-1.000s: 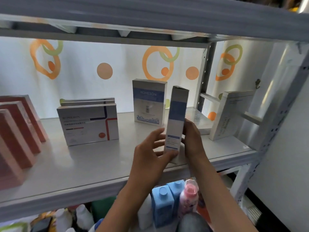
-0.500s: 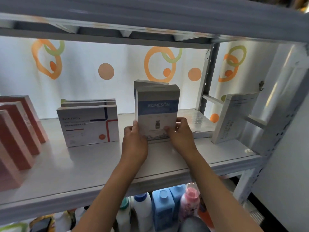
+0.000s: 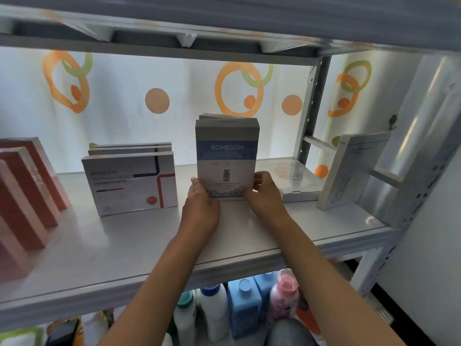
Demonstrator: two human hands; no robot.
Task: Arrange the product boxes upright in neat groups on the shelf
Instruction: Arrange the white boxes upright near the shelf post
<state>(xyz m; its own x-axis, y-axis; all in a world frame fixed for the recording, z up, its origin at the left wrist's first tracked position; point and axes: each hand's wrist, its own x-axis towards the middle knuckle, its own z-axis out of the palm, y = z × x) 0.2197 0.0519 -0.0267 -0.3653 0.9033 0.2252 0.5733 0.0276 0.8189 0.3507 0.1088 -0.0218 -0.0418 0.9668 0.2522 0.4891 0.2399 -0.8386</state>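
A blue-and-grey ROMESON box [image 3: 227, 156] stands upright on the white shelf [image 3: 139, 245], right in front of a matching box whose top edge [image 3: 219, 117] peeks out behind it. My left hand [image 3: 200, 208] holds its lower left edge and my right hand [image 3: 264, 193] grips its lower right corner. To the left, three white ROMESON boxes [image 3: 132, 182] stand upright in a row. Several red boxes [image 3: 27, 186] lean at the far left.
A flat white box [image 3: 291, 176] lies on the shelf to the right of my hands. Another white box [image 3: 349, 171] leans against the shelf frame [image 3: 409, 196] at the right. Bottles [image 3: 244, 308] stand on the level below. An upper shelf [image 3: 224, 28] hangs overhead.
The blue box was held edge-on near the shelf's front. Both hands turned it face-forward, carried it back and stood it in front of the matching box.
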